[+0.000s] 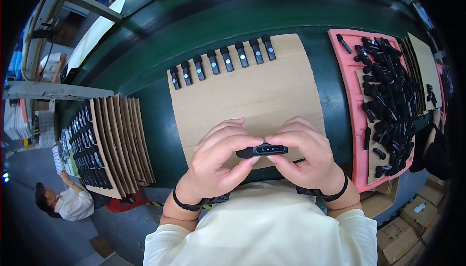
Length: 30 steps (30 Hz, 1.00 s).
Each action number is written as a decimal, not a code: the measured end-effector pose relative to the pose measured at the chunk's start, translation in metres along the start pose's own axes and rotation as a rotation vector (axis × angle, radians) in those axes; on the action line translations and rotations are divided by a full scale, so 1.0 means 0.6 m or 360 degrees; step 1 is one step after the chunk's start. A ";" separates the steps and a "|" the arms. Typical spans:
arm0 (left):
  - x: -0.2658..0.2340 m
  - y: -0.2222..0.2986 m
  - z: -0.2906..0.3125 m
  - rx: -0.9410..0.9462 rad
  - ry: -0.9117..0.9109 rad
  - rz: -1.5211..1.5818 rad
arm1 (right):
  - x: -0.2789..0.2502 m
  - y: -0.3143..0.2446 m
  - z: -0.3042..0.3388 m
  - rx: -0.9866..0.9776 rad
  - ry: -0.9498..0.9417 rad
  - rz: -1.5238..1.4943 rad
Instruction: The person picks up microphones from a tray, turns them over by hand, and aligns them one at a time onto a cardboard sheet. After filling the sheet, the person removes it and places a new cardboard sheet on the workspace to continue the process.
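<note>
Head view: left hand [219, 157] and right hand [305, 154] pinch a small black clip device [262, 150] between fingertips at 6 o'clock of the cardboard sheet [252, 91]. Step in hand appears to be inspection or assembly; next, placement beside the finished row [221, 61] at 12 o'clock calls for matching alignment.

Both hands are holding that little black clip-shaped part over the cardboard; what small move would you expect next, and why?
Probably setting the small black plastic part down at the left end of the row of eight matching black parts along the far edge of the brown cardboard sheet. The left hand and right hand pinch it by its ends, and the sheet's near area lies bare.
</note>
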<state>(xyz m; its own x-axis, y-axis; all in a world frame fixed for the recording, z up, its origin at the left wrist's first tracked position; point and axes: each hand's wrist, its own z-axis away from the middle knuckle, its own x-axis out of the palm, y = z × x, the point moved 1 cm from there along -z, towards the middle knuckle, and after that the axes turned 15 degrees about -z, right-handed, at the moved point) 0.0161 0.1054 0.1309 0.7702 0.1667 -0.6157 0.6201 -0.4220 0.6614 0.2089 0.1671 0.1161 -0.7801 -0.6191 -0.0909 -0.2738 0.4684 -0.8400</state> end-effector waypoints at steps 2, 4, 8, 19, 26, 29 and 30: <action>0.000 0.001 -0.001 0.0000 -0.0008 0.0001 | 0.000 0.001 0.001 -0.0028 -0.0005 0.0049; -0.001 0.004 -0.003 -0.0017 0.0007 0.0027 | 0.000 0.004 0.002 -0.0045 -0.0013 0.0067; 0.003 -0.007 0.000 -0.0040 0.0031 0.0017 | -0.003 0.000 -0.009 -0.0098 -0.0036 0.0099; 0.014 -0.019 0.011 -0.0314 -0.0136 0.0361 | 0.009 -0.001 -0.023 -0.0170 -0.0022 0.0085; 0.019 -0.033 0.002 -0.0882 -0.0587 0.1937 | 0.014 0.000 -0.040 0.0368 -0.0016 -0.0570; 0.018 -0.029 -0.001 -0.1047 -0.0584 0.1844 | 0.019 0.022 -0.033 0.0363 -0.0024 -0.0715; 0.019 -0.029 -0.002 -0.1048 -0.0589 0.1845 | 0.020 0.026 -0.032 0.0363 -0.0028 -0.0788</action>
<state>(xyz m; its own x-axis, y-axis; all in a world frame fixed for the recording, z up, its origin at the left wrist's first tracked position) 0.0141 0.1159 0.1126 0.8693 -0.2744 0.4111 -0.3052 0.3561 0.8832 0.1847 0.1790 0.1120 -0.5787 -0.7425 0.3373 -0.4753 -0.0290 -0.8793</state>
